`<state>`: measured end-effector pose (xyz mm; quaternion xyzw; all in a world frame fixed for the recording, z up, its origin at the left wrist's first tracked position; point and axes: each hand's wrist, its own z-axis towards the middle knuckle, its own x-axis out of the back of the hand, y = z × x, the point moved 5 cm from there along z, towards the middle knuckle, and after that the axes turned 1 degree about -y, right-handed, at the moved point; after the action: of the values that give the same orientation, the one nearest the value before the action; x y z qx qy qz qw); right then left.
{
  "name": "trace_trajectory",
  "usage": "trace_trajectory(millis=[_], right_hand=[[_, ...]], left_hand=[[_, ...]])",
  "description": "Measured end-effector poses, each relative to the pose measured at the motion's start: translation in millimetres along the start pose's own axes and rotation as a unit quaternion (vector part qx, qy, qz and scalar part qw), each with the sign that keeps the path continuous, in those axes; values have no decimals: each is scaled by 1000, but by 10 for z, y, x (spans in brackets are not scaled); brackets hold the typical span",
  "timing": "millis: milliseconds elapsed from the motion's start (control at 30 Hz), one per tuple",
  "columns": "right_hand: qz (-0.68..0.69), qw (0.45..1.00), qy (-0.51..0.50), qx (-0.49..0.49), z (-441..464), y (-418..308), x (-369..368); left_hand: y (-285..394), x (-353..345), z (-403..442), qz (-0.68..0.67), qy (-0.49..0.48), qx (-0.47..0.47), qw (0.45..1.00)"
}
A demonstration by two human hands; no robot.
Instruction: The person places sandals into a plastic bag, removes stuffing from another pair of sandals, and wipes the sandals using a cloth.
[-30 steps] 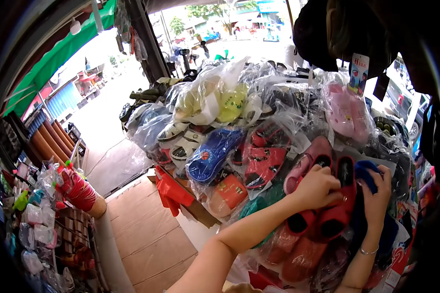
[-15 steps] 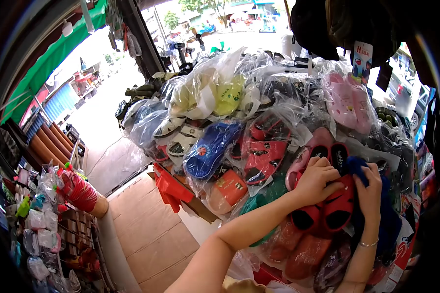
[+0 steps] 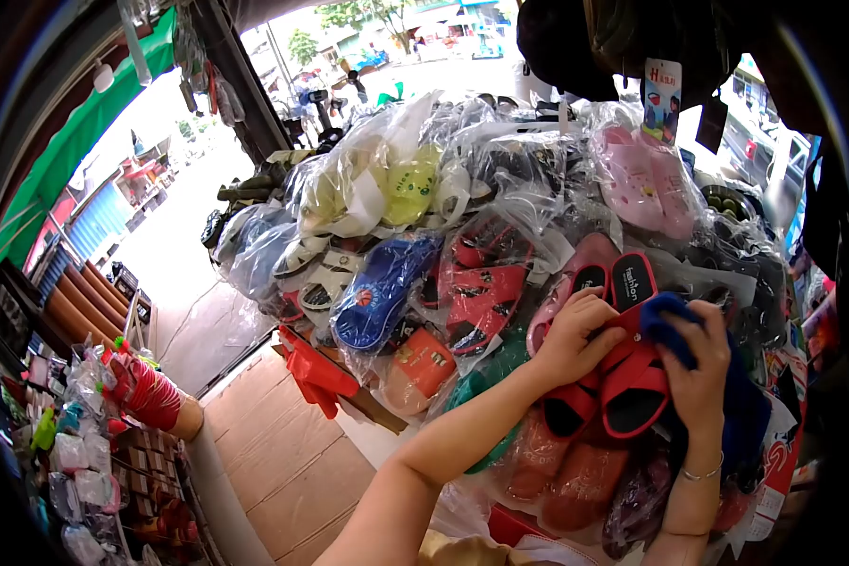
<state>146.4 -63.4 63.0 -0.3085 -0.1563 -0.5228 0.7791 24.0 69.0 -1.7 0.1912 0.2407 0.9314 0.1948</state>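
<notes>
A pair of red sandals with black insoles [image 3: 635,401] lies on the pile of bagged footwear. My left hand [image 3: 575,340] is closed on the red sandals near their middle, thumb across the straps. Bunched in my right hand [image 3: 696,354] is a dark blue cloth [image 3: 665,321], pressed against the right sandal's side; more of the cloth hangs below the palm. A silver bracelet circles my right wrist. Pink shoes [image 3: 590,255] sit just behind the sandals, and reddish-brown slippers in plastic [image 3: 575,476] lie in front of them.
Blue clogs [image 3: 382,292], red-black sandals [image 3: 481,288], yellow-green clogs [image 3: 410,187] and pink clogs [image 3: 646,189] in clear bags heap up beyond. Dark bags hang at upper right. Flattened cardboard [image 3: 283,453] covers the floor at left, beside shelves of small goods [image 3: 85,472].
The view has shifted, moving the pile leftward in the frame. The right sandal's insole and toe straps show more openly now, and my right hand has moved with the blue cloth along its side.
</notes>
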Motion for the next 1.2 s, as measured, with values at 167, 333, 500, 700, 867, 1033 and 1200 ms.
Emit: trace_trajectory(millis=[167, 333, 500, 700, 867, 1033, 1200], right_hand=[[29, 993, -32, -113, -45, 488, -143], [35, 999, -25, 31, 1, -98, 30], [-58, 998, 6, -35, -10, 265, -12], [-19, 993, -99, 69, -75, -18, -117], [-96, 995, -39, -2, -31, 151, 123], [-18, 994, -98, 38, -60, 101, -63], [-86, 994, -52, 42, -43, 69, 115]], left_hand=[[-72, -59, -35, 4, -19, 17, 1000], [36, -99, -21, 23, -61, -1, 998], [81, -130, 23, 53, -57, 13, 997], [99, -100, 35, 48, -64, 22, 997], [101, -149, 42, 59, -76, 45, 994], [8, -114, 11, 40, -76, 63, 994], [37, -76, 7, 39, -51, 96, 993]])
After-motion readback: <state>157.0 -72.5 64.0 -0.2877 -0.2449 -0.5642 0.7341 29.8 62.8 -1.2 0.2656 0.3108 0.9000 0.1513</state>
